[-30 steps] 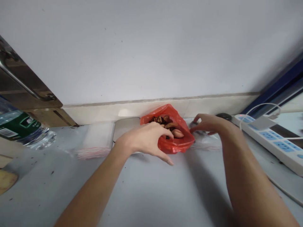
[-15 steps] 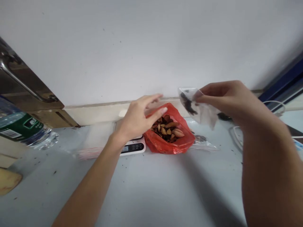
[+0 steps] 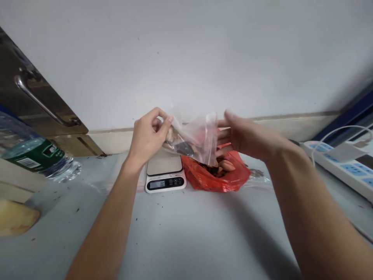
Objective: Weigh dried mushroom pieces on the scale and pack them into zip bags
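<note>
My left hand (image 3: 153, 132) pinches one end of a clear zip bag (image 3: 194, 138), held slanted in the air. Dark and brownish dried pieces lie inside the bag near my fingertips. At the bag's other end is my right hand (image 3: 239, 134), fingers spread and slightly blurred; whether they touch the plastic I cannot tell. Under the bag, a red plastic bag (image 3: 230, 181) gapes, holding brown dried slices (image 3: 225, 166) partly hidden by the zip bag. To its left sits a white digital scale (image 3: 164, 165) with its display lit and nothing visible on its plate.
Flat clear bags (image 3: 116, 179) lie left of the scale, another filled clear bag (image 3: 258, 175) right of the red bag. A water bottle (image 3: 37, 157) and a yellowish block (image 3: 17, 217) are at left. A power strip (image 3: 344, 163) lies at right, the wall (image 3: 204, 58) behind.
The small zip bag has moved left from my right hand to my left hand, over the scale and red bag. My right hand has opened. The view has shifted slightly right.
</note>
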### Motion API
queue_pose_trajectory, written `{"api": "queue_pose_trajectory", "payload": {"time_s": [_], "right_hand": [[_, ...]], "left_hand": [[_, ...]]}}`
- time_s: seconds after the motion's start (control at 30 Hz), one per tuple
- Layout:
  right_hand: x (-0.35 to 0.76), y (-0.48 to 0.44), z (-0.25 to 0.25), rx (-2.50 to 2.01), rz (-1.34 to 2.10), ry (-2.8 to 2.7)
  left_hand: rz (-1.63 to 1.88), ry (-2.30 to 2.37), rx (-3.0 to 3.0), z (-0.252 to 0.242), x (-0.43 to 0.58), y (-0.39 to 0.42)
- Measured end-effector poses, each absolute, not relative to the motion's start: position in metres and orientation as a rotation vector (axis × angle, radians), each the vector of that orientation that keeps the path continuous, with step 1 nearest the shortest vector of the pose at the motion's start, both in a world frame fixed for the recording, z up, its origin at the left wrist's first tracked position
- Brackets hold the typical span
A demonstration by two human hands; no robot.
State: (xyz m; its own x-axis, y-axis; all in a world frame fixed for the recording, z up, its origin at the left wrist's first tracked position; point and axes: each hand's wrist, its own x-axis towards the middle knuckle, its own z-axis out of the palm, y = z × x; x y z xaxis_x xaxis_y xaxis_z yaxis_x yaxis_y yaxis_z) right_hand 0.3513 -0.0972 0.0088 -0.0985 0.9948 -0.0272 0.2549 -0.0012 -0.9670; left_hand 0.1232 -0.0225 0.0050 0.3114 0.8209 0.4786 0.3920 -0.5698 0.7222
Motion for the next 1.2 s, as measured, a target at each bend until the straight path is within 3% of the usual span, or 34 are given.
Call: {"api": "queue_pose_trajectory", "payload": {"time_s": [0.13, 0.33, 0.53, 0.6, 0.77, 1.2], "right_hand": [[0.35, -0.097, 0.007, -1.37, 1.274, -1.458], [0.349, -0.095, 0.005, -1.408, 1.105, -1.467], [0.334, -0.093, 0.001, -1.387, 1.231, -1.481], [0.326, -0.09, -0.002, -1.375, 1.204, -1.51], [0.312, -0.087, -0.007, -1.312, 1.248, -1.494], [0.311, -0.085, -0.012, -1.227, 1.374, -1.43]], "left_hand": [[1.188, 1.164, 2.147, 0.003, 0.116, -0.019], [1.137, 1.215, 1.962, 0.005, 0.113, -0.015], [1.008, 1.557, 2.277, 0.005, 0.104, -0.017], [1.001, 1.41, 2.356, 0.007, 0.11, -0.024], [0.472, 0.833, 2.21, 0.011, 0.126, -0.039], [0.357, 0.889, 2.174, 0.01, 0.118, -0.033]]}}
